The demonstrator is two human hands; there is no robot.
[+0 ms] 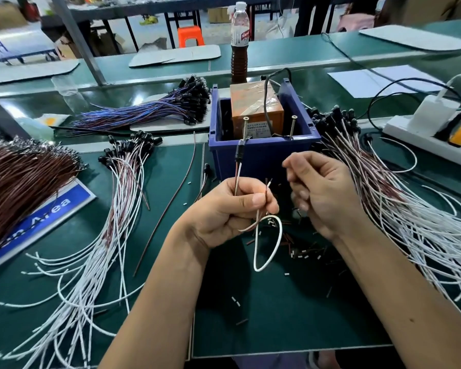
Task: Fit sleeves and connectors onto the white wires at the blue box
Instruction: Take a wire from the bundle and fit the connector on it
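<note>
On the green desk [277,315] before the blue box [264,155], the left hand [224,211] pinches the white wire [268,243] upright, while the right hand [322,193] curls, contents unclear; steady the wire end and slide the sleeve on straight.

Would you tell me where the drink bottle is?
In the head view, the bottle stands upright at top centre, just behind the blue box.

Bottle [239,43] behind, power strip [421,141] right, blue sign [41,222] left
</note>
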